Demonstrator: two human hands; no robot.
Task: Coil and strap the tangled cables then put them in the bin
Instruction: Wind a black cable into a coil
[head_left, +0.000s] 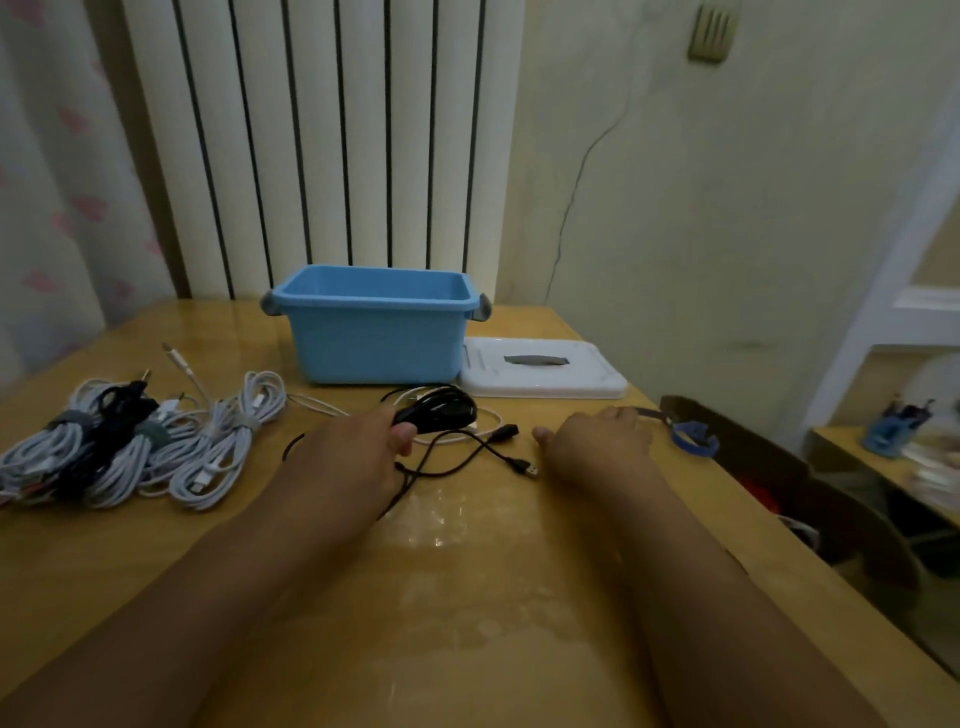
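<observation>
Left hand (345, 449) is gripping a coiled black cable (441, 410) near the middle of the tabletop (467, 597), fingers curled round it, loose end trailing to a USB plug (527, 469). Right hand (597, 441) is lying palm down toward the right edge, fingers loosely bent, touching a grey strap (652, 414); whether it is pinching the strap cannot be told. Strapped white and black bundles (130, 441) are lying by the left edge, the blue bin (374, 338) sitting open at the far edge with its white lid (543, 366) just beside it.

My right hand (602, 441) covers its own fingertips, so I cannot tell whether they touch the grey strap (652, 414). My left hand (348, 457) hides the near end of the black coil (441, 410). The strapped bundles (130, 447) run off the left edge.
</observation>
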